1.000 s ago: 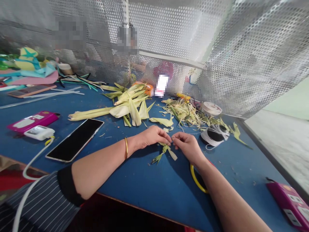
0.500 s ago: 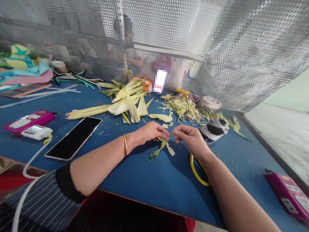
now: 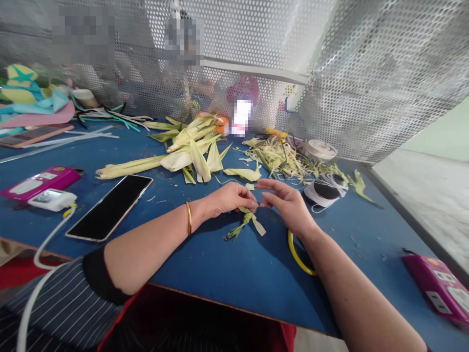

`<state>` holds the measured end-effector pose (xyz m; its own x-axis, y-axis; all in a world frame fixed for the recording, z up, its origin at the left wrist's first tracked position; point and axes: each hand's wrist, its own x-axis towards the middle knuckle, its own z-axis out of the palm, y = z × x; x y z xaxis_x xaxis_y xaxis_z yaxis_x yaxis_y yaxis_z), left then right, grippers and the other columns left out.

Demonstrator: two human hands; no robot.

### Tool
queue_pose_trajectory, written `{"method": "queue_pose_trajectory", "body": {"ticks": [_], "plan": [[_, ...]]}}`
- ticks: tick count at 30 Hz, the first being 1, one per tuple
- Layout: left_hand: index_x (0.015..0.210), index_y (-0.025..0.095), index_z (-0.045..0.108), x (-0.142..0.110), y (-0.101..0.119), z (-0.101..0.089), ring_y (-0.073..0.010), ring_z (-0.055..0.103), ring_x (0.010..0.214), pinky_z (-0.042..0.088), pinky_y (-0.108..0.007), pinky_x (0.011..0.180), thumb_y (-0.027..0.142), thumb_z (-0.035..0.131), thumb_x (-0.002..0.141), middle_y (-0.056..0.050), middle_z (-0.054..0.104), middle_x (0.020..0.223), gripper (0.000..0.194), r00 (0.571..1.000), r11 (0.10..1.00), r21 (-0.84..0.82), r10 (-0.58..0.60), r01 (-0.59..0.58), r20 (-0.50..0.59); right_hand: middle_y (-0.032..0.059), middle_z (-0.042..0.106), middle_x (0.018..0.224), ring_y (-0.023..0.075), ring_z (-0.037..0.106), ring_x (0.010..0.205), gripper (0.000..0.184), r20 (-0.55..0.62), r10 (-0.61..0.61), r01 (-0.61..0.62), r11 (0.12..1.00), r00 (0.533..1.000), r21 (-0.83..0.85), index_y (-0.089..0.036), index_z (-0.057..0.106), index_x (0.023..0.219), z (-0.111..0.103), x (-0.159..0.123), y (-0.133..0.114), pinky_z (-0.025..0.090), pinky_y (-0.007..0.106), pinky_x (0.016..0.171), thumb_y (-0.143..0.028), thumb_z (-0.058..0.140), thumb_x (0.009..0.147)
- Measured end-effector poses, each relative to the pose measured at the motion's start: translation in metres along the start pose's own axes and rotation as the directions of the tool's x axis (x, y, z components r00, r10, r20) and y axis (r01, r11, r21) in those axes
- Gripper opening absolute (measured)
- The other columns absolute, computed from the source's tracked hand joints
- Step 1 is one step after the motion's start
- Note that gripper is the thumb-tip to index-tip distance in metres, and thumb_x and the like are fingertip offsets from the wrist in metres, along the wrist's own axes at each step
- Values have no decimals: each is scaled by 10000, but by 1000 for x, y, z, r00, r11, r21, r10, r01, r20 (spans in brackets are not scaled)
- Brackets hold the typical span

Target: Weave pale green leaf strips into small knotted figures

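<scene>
My left hand (image 3: 236, 198) pinches the upper end of a small braided piece of corn husk (image 3: 247, 217). The braid hangs down from my fingertips, with a green frayed tail at its lower left and a pale flat strip sticking out to the right. Close by on the right, my right hand (image 3: 282, 203) has its thumb and fingers apart, and I see nothing between them. A spool of white thread (image 3: 326, 191) lies just beyond my right wrist. Behind my hands is a loose pale husk piece (image 3: 244, 172).
Corn husks (image 3: 194, 154) lie at the back, beside a heap of shredded husk (image 3: 280, 159) and a roll of tape (image 3: 320, 149). A black-screened phone (image 3: 110, 208) and a magenta power strip (image 3: 42, 183) are at left; another magenta power strip (image 3: 439, 286) is at right. Perforated sheeting (image 3: 252, 39) borders the table.
My right hand's fingers have parted from a pinch on a thin strand near the braid. My left hand stays on the braid. The whole view has shifted slightly.
</scene>
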<state>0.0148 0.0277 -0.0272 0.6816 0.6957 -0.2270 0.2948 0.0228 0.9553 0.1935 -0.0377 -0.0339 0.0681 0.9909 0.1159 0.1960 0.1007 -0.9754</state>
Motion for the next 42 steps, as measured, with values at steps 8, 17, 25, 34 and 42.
{"method": "queue_pose_trajectory", "body": {"ticks": [8,17,25,34,42], "plan": [[753,160,686,3,-3,-2,-123,599,677,378,-218,541,328,769,668,-36,717,756,205,1000,998,-65,17,-16,14,31,694,807,143,574,620,199,135,-29,69,951,990,-301,-207,759,889,-10,0,1,455,288,589,-314,658,755],[761,159,673,2,-2,-1,-134,608,704,381,-215,541,339,774,671,-40,723,772,225,1000,999,-52,11,-11,6,19,622,749,162,568,731,143,175,-193,254,846,965,-469,-224,694,731,-5,1,7,424,291,685,-255,593,829],[725,163,658,-1,5,0,-124,582,664,386,-223,545,307,781,668,-14,694,719,197,995,998,-51,-50,46,-85,12,581,713,136,521,642,149,124,-285,308,800,950,-515,-214,690,711,-1,-4,1,378,261,583,-176,575,798],[685,156,669,1,3,1,-139,573,660,403,-238,530,334,839,571,-25,670,685,272,987,995,-91,-62,49,-150,13,561,731,112,485,594,152,175,-335,365,670,926,-647,-206,675,711,-1,-8,-3,351,250,556,-193,576,826],[658,153,647,1,3,3,-123,541,627,403,-237,523,303,861,537,8,601,626,289,980,992,-113,-77,57,-181,29,578,755,120,512,616,173,233,-368,422,604,900,-676,-200,672,734,-2,-9,-4,378,251,584,-219,565,868]]}}
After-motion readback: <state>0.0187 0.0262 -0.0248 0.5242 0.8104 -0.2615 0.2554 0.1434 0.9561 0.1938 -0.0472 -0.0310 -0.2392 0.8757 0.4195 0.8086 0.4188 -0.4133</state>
